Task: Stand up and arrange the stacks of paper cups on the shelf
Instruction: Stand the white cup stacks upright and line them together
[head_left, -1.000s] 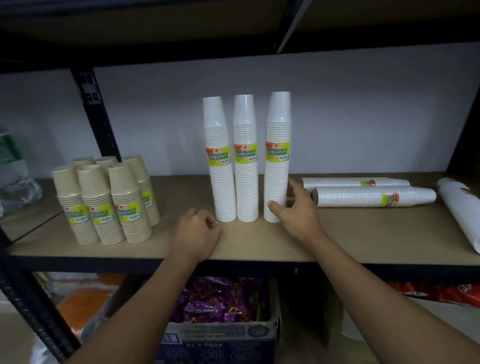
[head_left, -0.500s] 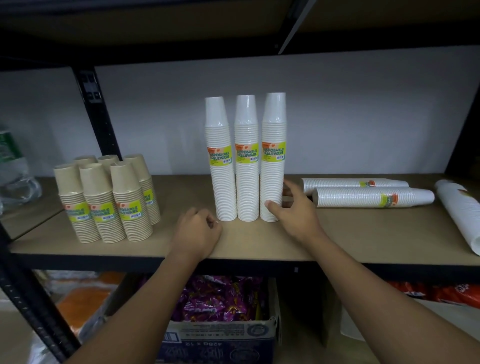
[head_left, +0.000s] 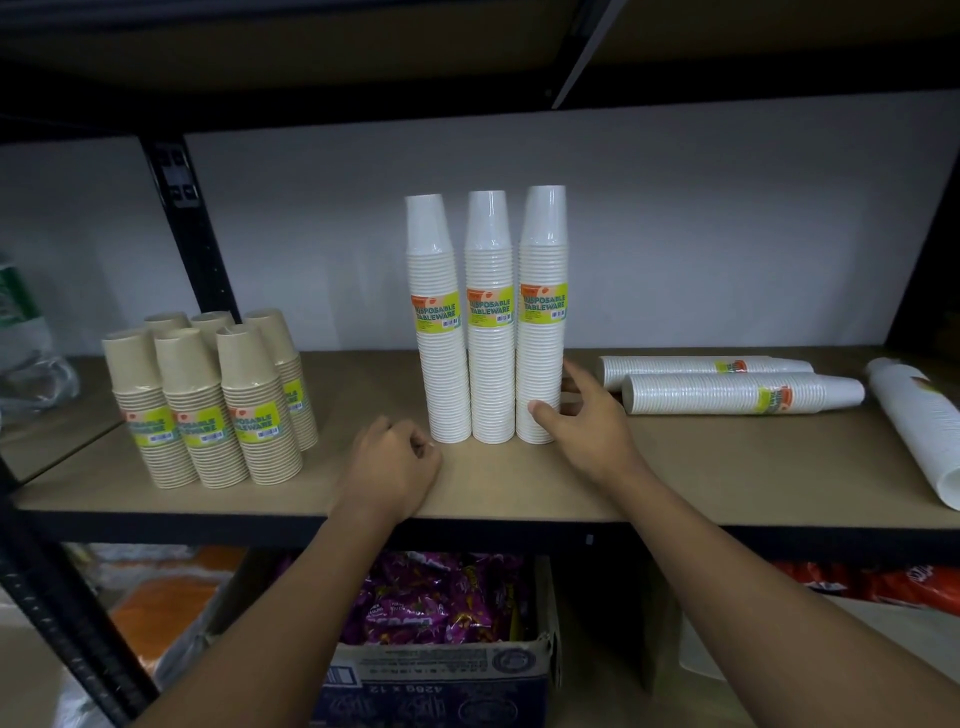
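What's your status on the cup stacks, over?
Left hand curled on shelf, empty. Right hand grips rightmost upright white stack at base. Three white stacks lie flat to the right. Nothing blocking.

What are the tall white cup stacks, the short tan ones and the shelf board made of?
Tall white cup stacks: probably paper, matte, under a glossy clear wrap that glints on top. Short tan cup stacks: seemingly unbleached paper, dull brown. Shelf board: looks like bare fibreboard, flat tan, no grain.
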